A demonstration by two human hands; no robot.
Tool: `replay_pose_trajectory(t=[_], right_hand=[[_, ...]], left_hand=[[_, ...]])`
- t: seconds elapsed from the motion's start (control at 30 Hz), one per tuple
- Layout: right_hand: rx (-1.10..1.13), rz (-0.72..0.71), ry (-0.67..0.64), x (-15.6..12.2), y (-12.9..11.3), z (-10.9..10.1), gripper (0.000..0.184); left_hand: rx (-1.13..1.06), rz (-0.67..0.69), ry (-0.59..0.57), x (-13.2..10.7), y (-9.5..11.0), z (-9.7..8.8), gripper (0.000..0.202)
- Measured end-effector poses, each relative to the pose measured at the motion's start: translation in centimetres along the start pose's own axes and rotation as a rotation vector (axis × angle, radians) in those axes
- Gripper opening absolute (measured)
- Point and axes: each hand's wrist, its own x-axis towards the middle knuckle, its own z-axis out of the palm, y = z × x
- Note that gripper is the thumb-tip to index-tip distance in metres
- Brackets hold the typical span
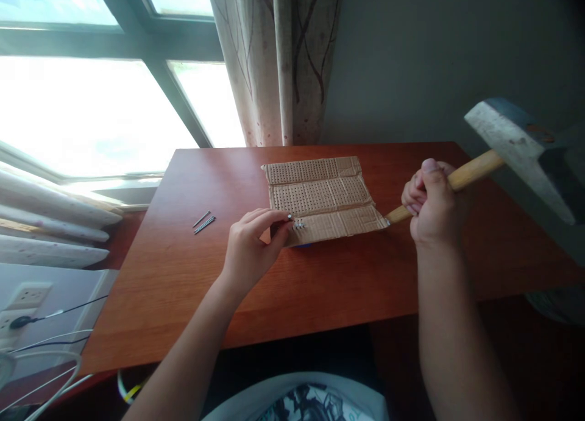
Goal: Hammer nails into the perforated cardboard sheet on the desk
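My right hand [432, 195] is wrapped round the wooden handle of a hammer [516, 144], whose metal head is raised above the table's right side. At the near left corner of a perforated cardboard sheet [320, 195], my left hand [256, 241] pinches a nail [289, 216] between thumb and forefinger. Only the nail's head shows above the fingertips. Just right of those fingers, several nail heads [299, 224] stand up from the cardboard. A bit of something blue shows under the sheet's near edge.
Several loose nails [204, 223] lie on the reddish-brown table [183, 299], left of the cardboard. Behind the table hang curtains [283, 67] beside a bright window. A wall socket with a plug and cables [22, 320] is at the lower left.
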Motion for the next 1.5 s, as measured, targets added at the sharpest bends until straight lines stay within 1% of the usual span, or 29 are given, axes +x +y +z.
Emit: replay_pose_trajectory(t=[0.13,0.23,0.3,0.43,0.53,0.6,0.67,0.73,0.83,0.87,0.9,1.0,1.1,1.17,1.33,1.5], right_hand=[[-0.015,-0.002,-0.015,0.0,0.0,0.0,0.046],[-0.027,0.027,-0.080,0.3,-0.1,0.0,0.047],[-0.062,0.079,-0.157,0.5,-0.4,0.0,0.045],[-0.216,0.239,-0.304,0.1,-1.3,-0.2,0.041],[-0.331,0.339,-0.480,-0.9,-2.1,-0.3,0.038],[-0.398,0.365,-0.612,-1.6,-2.6,-0.3,0.037],[-0.498,0.332,-0.730,-2.2,-3.3,-0.1,0.036],[-0.642,0.210,-0.819,-2.5,-4.2,0.3,0.037],[-0.805,-0.053,-0.853,-2.7,-5.9,1.3,0.035],[-0.832,-0.108,-0.866,-2.7,-6.6,1.7,0.032],[-0.853,-0.131,-0.888,-2.7,-7.3,2.0,0.029],[-0.924,-0.093,-0.960,-2.7,-9.2,2.9,0.028],[-0.939,-0.056,-0.969,-2.7,-10.3,3.6,0.032],[-0.942,-0.024,-0.980,-2.8,-10.3,3.9,0.033],[-1.017,0.071,-1.071,-3.2,-9.1,4.2,0.029],[-1.007,0.072,-1.055,-3.2,-9.2,4.3,0.030]], left_hand=[[-0.013,-0.032,0.014,-0.1,0.0,0.2,0.009],[-0.032,-0.034,0.017,-0.1,0.0,0.3,0.008],[-0.044,-0.028,0.012,-0.2,-0.1,0.4,0.008],[-0.060,0.002,0.008,-0.2,-0.3,0.5,0.008],[-0.060,0.032,0.007,-0.2,-0.3,0.6,0.008],[-0.058,0.053,0.004,-0.1,-0.3,0.6,0.008],[-0.062,0.078,0.004,-0.1,-0.3,0.7,0.008],[-0.065,0.098,0.005,-0.2,-0.3,0.8,0.007],[-0.057,0.110,0.006,-0.2,-0.4,1.0,0.007],[-0.055,0.111,0.007,-0.2,-0.4,1.0,0.006],[-0.053,0.111,0.009,-0.2,-0.4,1.0,0.006],[-0.054,0.117,0.014,-0.3,-0.5,1.1,0.005],[-0.056,0.125,0.022,-0.3,-0.5,1.1,0.004],[-0.054,0.130,0.032,-0.3,-0.6,1.1,0.005],[-0.043,0.137,0.029,-0.4,-0.7,1.2,0.003],[-0.036,0.135,0.023,-0.4,-0.7,1.2,0.004]])
